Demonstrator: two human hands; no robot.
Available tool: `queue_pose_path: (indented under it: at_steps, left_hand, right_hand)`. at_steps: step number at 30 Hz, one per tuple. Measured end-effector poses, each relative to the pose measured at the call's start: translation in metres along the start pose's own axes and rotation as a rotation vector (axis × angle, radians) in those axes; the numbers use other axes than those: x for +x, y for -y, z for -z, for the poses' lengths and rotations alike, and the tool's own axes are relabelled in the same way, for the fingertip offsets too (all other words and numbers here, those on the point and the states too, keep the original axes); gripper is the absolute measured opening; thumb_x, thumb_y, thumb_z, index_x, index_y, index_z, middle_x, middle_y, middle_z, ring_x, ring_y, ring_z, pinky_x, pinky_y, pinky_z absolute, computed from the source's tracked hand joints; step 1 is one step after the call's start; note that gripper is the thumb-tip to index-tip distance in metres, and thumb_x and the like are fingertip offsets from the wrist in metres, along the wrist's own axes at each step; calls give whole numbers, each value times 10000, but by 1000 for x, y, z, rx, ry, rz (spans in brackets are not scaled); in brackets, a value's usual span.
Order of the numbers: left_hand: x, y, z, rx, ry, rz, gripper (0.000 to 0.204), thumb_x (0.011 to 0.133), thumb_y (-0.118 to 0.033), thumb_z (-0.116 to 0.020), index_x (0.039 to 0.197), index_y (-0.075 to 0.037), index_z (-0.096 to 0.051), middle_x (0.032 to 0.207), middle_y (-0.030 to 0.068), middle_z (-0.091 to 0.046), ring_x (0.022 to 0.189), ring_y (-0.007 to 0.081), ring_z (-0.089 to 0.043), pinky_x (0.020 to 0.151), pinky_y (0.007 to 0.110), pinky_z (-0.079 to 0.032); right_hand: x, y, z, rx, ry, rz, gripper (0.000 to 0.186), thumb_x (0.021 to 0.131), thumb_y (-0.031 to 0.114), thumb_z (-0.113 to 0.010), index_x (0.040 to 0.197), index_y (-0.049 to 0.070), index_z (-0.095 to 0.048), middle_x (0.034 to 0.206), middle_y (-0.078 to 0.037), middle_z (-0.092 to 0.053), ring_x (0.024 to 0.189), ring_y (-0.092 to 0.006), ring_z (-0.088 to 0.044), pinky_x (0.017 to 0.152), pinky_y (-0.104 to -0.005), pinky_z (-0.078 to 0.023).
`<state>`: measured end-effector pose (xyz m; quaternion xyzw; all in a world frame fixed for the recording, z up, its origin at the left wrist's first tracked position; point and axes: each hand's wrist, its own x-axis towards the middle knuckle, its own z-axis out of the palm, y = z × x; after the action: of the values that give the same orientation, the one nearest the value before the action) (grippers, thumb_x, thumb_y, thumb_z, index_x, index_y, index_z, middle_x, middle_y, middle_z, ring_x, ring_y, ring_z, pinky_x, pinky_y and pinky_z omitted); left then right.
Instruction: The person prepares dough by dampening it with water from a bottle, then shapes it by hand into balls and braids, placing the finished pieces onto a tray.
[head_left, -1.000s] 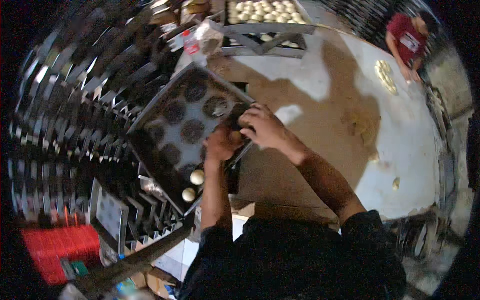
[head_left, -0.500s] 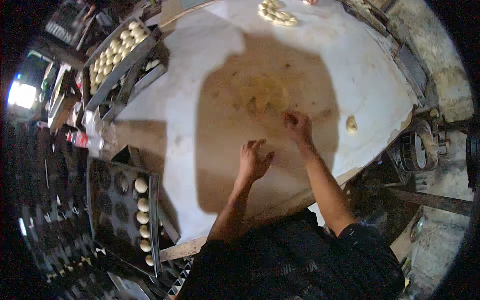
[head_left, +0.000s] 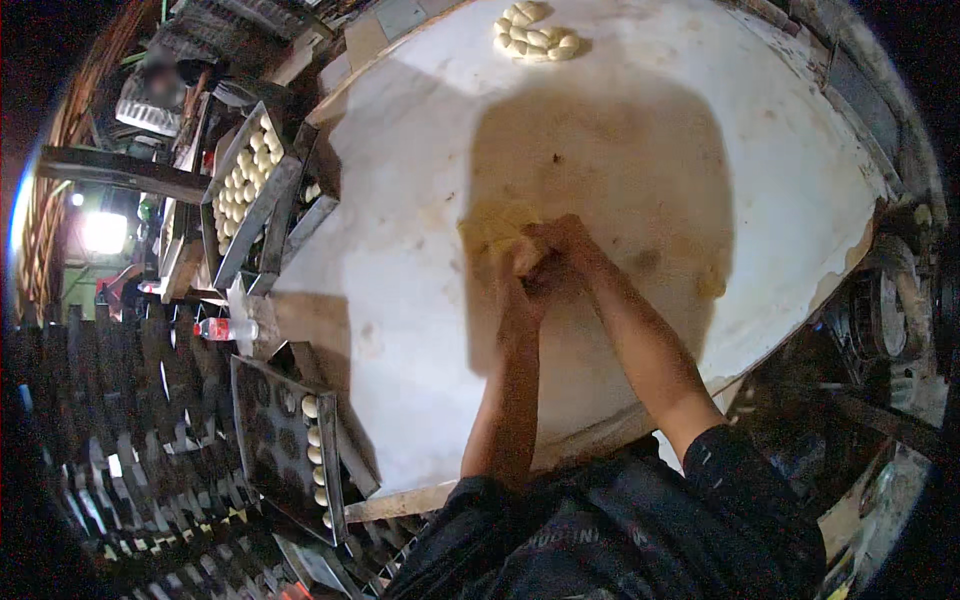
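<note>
My left hand [head_left: 522, 285] and my right hand [head_left: 558, 238] are drawn together over the white work table [head_left: 400, 200], in the shadowed middle beside a yellowish patch [head_left: 487, 225]. Their fingers are closed and overlapping; whatever lies between them is hidden. At the table's far end sits a loose group of pale dough pieces [head_left: 535, 40]. Left of my hands, a dark baking tray [head_left: 258, 435] with round hollows or dark spots holds a row of dough balls [head_left: 314, 437] along its right side.
Stacked metal trays [head_left: 244, 200] with many dough balls stand at upper left. A plastic bottle [head_left: 222, 329] lies below them. Dark racks [head_left: 110, 420] fill the lower left. Metal machinery [head_left: 885, 320] sits beyond the table's right edge, and a bright light [head_left: 105, 232] shows at far left.
My hands have left the baking tray for the table and moved from apart to pressed together. The view has swung, putting the tray at left and the co-worker seen earlier out of sight.
</note>
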<state>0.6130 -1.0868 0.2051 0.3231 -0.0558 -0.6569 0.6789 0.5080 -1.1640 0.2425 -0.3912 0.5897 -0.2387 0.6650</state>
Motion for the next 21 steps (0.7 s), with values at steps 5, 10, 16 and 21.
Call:
queue_pose_path:
  at_steps: [5, 10, 16, 21]
  left_hand:
    - [14, -18, 34, -78, -104, 310, 347, 923, -318, -545, 1132, -42, -557, 923, 110, -598, 805, 244, -598, 634, 349, -524]
    - [-59, -16, 69, 483, -219, -97, 438, 889, -367, -604, 1174, -36, -574, 985, 123, -631, 703, 249, -616, 594, 383, -530]
    - [-210, -40, 82, 1444, -399, -308, 415, 842, -397, -651, 1050, -38, -674, 868, 144, -693, 750, 244, -659, 667, 387, -531]
    - [-302, -69, 121, 1302, -63, -362, 316, 885, -262, -626, 1092, -24, -639, 875, 124, -678, 792, 262, -649, 767, 382, -509]
  right_hand:
    - [45, -91, -38, 130, -154, 380, 315, 798, 207, -723, 945, -62, -649, 842, -114, -651, 670, -198, -610, 592, -356, -505]
    - [-39, -135, -78, 492, -203, 291, 405, 807, 276, -711, 1029, -53, -629, 970, -139, -646, 825, -238, -621, 708, -383, -506]
    - [-207, -163, -109, -190, -378, 142, 557, 852, 492, -575, 1185, 45, -589, 1065, -141, -640, 967, -266, -592, 879, -392, -443]
    - [-296, -191, -143, -3, -287, 405, 341, 871, 277, -609, 1055, -10, -610, 1011, -106, -649, 924, -238, -609, 844, -360, -463]
